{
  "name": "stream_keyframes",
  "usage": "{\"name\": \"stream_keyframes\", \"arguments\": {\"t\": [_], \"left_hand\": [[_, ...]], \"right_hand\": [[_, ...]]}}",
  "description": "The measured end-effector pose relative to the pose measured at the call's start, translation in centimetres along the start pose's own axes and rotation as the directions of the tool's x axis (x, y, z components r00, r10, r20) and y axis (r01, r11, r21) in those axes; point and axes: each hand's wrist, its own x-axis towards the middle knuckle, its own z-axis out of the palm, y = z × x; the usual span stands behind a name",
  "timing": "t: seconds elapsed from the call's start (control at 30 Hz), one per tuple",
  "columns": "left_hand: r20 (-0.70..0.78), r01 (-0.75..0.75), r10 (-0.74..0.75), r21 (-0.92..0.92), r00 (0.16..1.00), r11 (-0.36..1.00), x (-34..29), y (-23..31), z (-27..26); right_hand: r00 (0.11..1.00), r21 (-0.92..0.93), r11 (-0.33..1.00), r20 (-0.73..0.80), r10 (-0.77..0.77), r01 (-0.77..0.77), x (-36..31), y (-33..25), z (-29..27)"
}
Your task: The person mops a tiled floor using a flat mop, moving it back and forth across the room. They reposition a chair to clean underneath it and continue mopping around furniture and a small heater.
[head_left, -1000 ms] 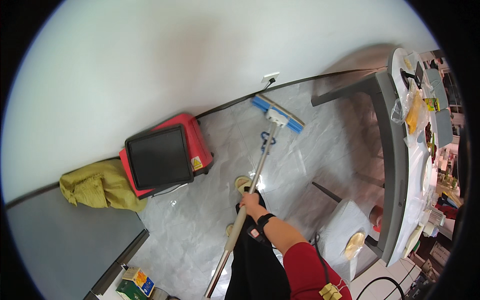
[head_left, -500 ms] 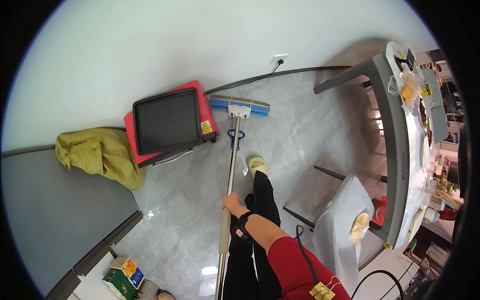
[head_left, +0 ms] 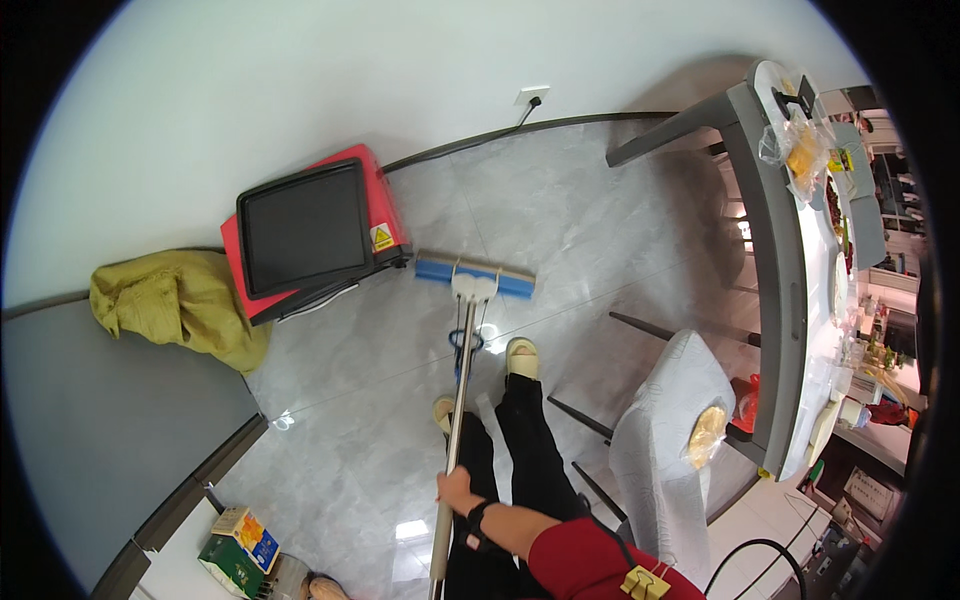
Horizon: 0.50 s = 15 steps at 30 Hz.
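My right hand [head_left: 453,489] is wrapped round the metal pole [head_left: 459,400] of a sponge mop, with a dark band at the wrist. The mop's blue head [head_left: 476,276] lies on the grey tiled floor, ahead of my feet in pale slippers [head_left: 522,358]. A blue lever loop [head_left: 466,340] sits partway up the pole. The pole's lower end runs out of the picture at the bottom edge. My left hand is out of view.
Left of the mop head stands a red appliance with a black top [head_left: 305,228], beside a yellow-green cloth [head_left: 185,305]. A covered chair [head_left: 665,420] and a grey table [head_left: 770,280] stand to the right. A cord runs from a wall socket [head_left: 532,96].
The mop head has been drawn back across the floor toward me, away from the wall. My right hand has moved down and nearer with the pole. A second slipper now shows.
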Motion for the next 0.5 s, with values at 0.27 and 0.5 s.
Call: {"name": "stream_keyframes", "arguments": {"t": [0.27,0.5], "left_hand": [[0.098,0.013,-0.005,-0.082,0.995,0.997,-2.8,3.6,4.9],[-0.039,-0.244,0.245,-0.327,0.969,0.913,-2.2,13.7,9.1]], "right_hand": [[0.964,0.147,0.957,0.126,0.234,-0.252,-1.4,1.0,-2.1],[0.913,0.26,0.896,-0.297,-0.281,0.36,17.8,-17.5,-17.8]]}}
